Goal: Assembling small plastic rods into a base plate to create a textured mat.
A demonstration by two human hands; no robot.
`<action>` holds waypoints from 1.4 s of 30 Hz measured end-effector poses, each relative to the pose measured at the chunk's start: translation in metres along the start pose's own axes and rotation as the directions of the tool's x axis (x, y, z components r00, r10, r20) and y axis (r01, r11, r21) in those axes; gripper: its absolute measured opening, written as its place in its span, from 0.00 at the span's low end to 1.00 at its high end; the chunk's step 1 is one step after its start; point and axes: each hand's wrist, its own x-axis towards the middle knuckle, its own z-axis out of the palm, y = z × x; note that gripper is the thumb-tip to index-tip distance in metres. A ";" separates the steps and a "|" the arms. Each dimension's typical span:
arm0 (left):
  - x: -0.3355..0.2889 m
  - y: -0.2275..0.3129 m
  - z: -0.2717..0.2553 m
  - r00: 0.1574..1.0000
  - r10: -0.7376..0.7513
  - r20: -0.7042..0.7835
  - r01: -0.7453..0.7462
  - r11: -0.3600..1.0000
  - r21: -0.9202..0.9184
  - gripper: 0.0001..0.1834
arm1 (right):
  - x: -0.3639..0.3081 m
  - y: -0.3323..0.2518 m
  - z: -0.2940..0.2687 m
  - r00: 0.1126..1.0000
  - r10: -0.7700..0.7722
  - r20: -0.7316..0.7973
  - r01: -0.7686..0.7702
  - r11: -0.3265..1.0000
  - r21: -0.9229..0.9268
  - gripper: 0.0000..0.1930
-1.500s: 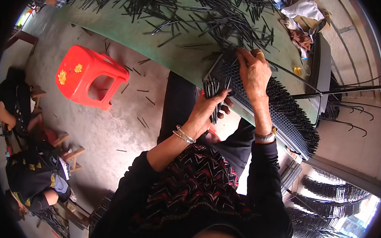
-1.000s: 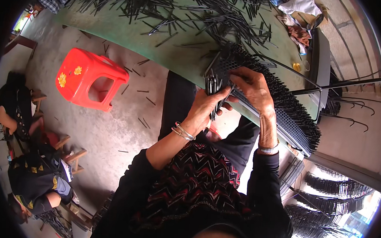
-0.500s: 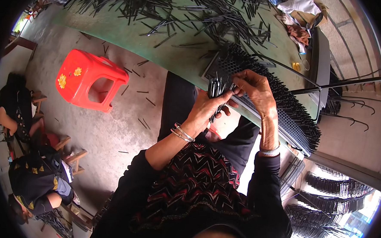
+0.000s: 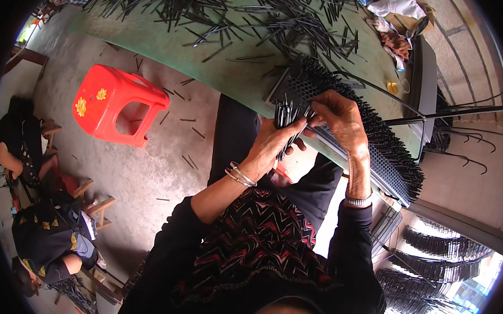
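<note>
My left hand point(image 4: 265, 146) is closed around a bundle of thin black sticks point(image 4: 286, 114), their ends fanning up above my thumb. Beside the bundle, the thumb and fingers of my right hand point(image 4: 341, 123) are pinched together. Whatever may be between those fingertips is too small to make out. Just beyond my right hand lies a long black board full of small holes point(image 4: 376, 159), set along the table edge. Rows of black sticks point(image 4: 397, 147) stand up densely from its far side, while holes show along the side nearer me.
Loose black sticks point(image 4: 225, 13) are heaped over the green table point(image 4: 155, 45). A red plastic stool point(image 4: 115, 104) stands on the floor at left, with scattered sticks around it. Other people point(image 4: 51, 237) sit at far left. Metal hooks point(image 4: 468, 137) and racks of black pieces point(image 4: 439, 269) are at right.
My right hand has shifted slightly, its wrist a little farther right, still pinched beside the bundle. My left hand keeps its hold on the sticks almost unmoved.
</note>
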 end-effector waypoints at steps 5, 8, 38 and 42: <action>0.002 -0.005 -0.002 1.000 0.004 -0.008 -0.004 0.999 -0.034 0.13 | 0.000 0.003 0.000 1.000 0.008 -0.008 -0.008 1.000 0.000 0.07; 0.002 -0.005 -0.002 1.000 -0.008 -0.009 0.007 0.999 -0.050 0.14 | -0.001 0.002 0.000 1.000 0.011 -0.013 -0.011 1.000 -0.004 0.07; 0.001 -0.017 -0.004 0.987 -0.137 -0.081 0.102 0.935 -0.340 0.13 | 0.036 -0.007 -0.002 0.763 -0.534 -0.364 0.162 0.703 -0.692 0.04; 0.002 -0.020 -0.011 0.995 -0.102 -0.020 0.091 0.951 -0.295 0.14 | 0.039 -0.008 0.000 0.778 -0.529 -0.340 0.165 0.694 -0.701 0.05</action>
